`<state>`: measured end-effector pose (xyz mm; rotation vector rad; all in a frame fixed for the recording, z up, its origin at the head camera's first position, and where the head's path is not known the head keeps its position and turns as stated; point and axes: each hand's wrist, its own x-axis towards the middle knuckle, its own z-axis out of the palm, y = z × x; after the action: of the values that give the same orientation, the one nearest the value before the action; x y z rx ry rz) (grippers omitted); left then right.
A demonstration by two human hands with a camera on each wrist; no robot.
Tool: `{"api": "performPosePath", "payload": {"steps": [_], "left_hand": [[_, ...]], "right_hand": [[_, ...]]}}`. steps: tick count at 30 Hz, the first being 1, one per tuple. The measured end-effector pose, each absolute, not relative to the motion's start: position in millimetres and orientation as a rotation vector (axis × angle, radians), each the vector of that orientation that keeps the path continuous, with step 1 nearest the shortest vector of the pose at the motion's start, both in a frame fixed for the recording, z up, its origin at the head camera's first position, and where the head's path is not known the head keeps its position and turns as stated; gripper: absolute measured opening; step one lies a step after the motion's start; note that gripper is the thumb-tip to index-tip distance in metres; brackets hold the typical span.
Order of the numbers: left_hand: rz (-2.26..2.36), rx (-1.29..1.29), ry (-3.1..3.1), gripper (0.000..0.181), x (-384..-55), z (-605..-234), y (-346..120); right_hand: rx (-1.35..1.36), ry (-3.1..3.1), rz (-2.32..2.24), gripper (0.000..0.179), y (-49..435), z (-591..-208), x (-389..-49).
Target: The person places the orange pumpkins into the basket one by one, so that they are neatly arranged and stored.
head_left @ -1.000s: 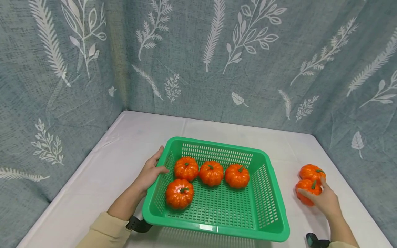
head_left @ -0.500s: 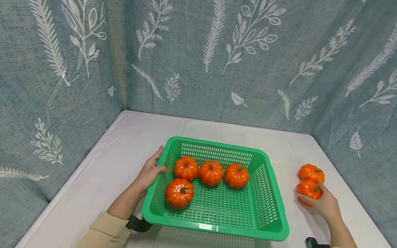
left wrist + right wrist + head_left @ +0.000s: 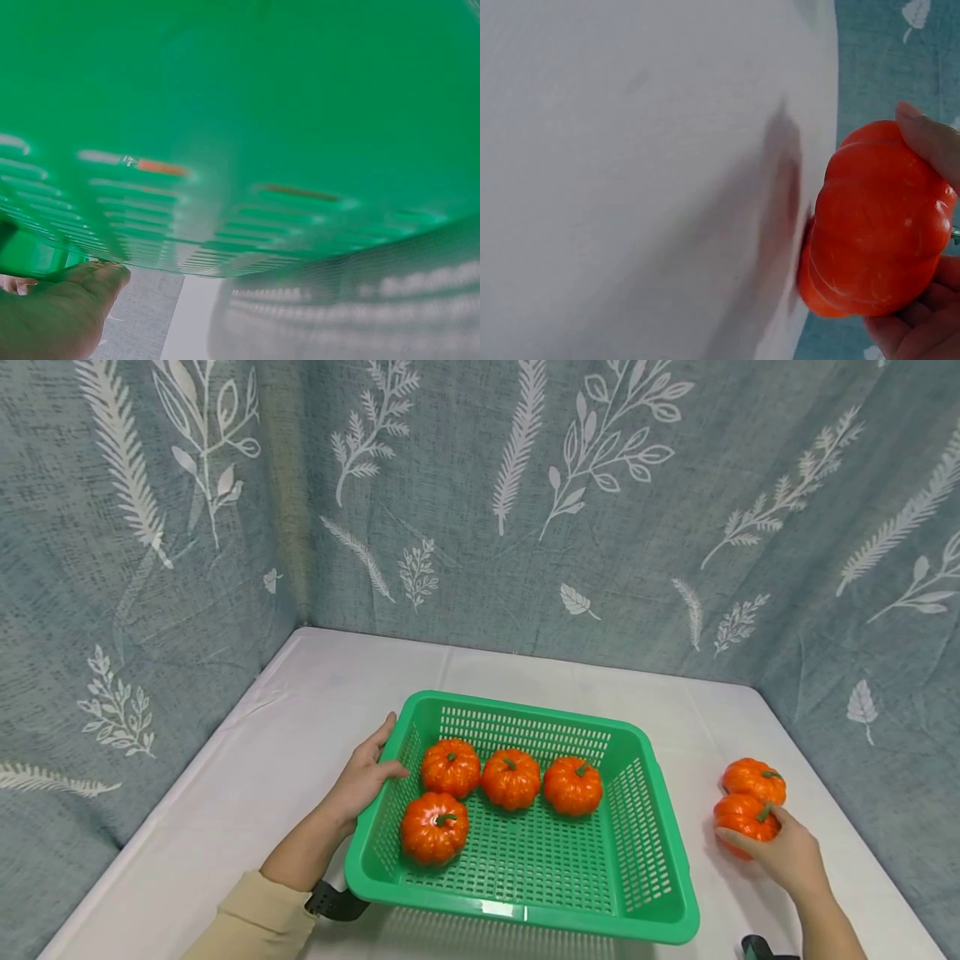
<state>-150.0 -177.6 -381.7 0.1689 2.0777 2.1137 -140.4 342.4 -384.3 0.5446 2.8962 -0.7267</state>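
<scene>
A glossy orange pumpkin (image 3: 741, 820) tilts beside another (image 3: 752, 778); a green perforated basket (image 3: 585, 923) holds four more pumpkins (image 3: 510, 781).

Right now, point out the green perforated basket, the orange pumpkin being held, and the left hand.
Green perforated basket (image 3: 536, 864): head view, bare floor.
Held orange pumpkin (image 3: 881, 217): right wrist view, middle of its ribbed surface.
Left hand (image 3: 362, 783): head view, back of the hand.
</scene>
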Motion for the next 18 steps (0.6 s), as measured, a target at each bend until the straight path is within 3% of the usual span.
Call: {"api": "performPosePath", "payload": {"steps": [18], "left_hand": [[2.12, 0.173, 2.073, 0.087, -149.9, -381.4, -177.8]], "right_hand": [[0.112, 3.155, -0.726, 0.097, 307.2, -331.1, -148.1]]}}
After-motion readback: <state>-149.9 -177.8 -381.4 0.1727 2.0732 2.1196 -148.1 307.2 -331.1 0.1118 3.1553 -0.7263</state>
